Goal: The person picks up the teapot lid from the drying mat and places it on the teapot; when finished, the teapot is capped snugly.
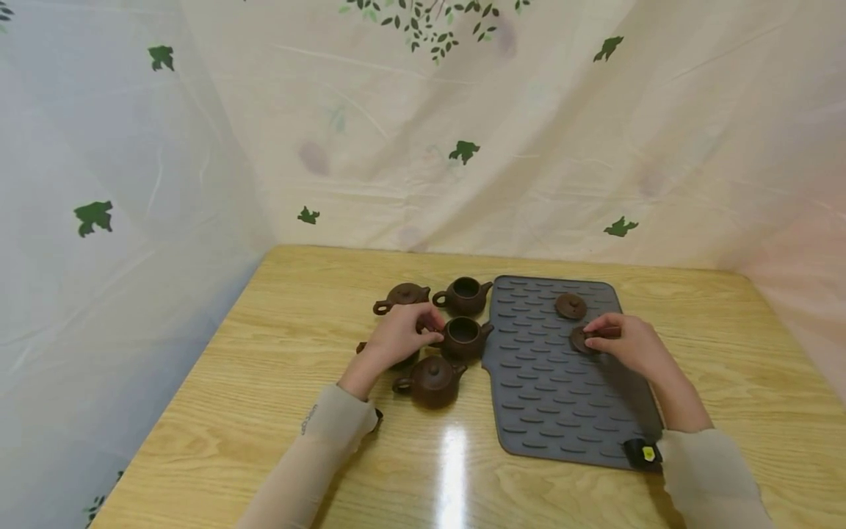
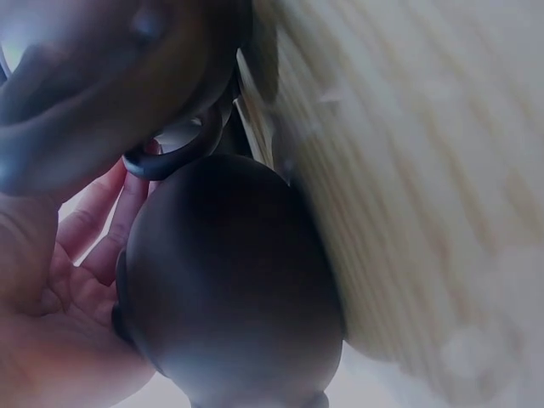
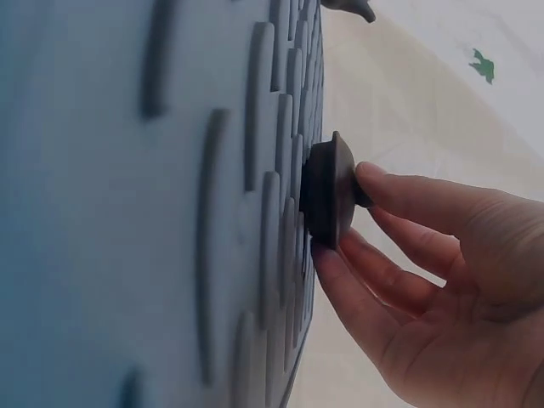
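Note:
Several brown clay teapots stand left of a grey ribbed mat (image 1: 555,400). My left hand (image 1: 429,328) curls its fingers at the handle of a lidless teapot (image 1: 464,339) in the middle of the group. Another teapot (image 2: 229,280) sits right under that palm, filling the left wrist view. My right hand (image 1: 591,339) pinches a small brown lid (image 1: 581,340) that rests on the mat. In the right wrist view the thumb is on the knob and the fingers (image 3: 357,280) are at the rim of the lid (image 3: 327,191). A second lid (image 1: 570,306) lies just behind.
A lidded teapot (image 1: 431,380) stands nearest me, a lidded one (image 1: 403,296) and a lidless one (image 1: 465,295) at the back. The wooden table (image 1: 277,411) is walled by a leaf-printed cloth backdrop (image 1: 463,154) on the left and the far side.

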The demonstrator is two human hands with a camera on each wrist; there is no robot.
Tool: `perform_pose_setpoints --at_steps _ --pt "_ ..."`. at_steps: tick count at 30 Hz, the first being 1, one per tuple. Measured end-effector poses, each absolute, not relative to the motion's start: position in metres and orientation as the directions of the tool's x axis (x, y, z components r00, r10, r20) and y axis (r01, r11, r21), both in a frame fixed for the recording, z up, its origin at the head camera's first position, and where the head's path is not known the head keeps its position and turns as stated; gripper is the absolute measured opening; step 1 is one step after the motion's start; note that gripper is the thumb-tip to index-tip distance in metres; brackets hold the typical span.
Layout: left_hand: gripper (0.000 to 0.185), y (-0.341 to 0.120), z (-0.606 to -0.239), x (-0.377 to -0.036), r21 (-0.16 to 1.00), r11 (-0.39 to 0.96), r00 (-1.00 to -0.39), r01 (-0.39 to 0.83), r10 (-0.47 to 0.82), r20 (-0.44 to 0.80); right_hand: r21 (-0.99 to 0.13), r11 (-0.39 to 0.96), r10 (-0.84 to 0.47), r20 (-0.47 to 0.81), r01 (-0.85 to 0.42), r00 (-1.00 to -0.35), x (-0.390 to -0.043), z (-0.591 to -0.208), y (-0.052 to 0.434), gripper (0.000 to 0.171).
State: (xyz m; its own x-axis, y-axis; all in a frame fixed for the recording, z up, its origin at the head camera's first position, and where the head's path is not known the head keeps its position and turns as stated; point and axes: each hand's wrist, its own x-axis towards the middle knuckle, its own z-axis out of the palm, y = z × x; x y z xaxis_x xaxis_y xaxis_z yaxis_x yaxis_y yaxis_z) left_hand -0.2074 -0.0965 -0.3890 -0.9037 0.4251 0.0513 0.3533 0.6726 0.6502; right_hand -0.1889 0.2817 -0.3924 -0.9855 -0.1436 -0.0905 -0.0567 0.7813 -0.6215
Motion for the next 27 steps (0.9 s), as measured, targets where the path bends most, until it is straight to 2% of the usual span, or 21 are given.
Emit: perform_pose_setpoints --at_steps 12,27 --pt "0.012 -0.096 -0.391 -0.208 0.638 0.682 -0.905 0.356 0.422 0.054 -0.617 0.775 -0.163 0.011 -0.135 -0.987 -0.189 -0.39 0.263 0.021" --pt "0.012 -0.095 -0.389 -0.207 0.62 0.701 -0.912 0.352 0.406 0.059 -0.65 0.736 -0.212 0.042 -0.188 -0.976 -0.193 -0.377 0.226 0.021"
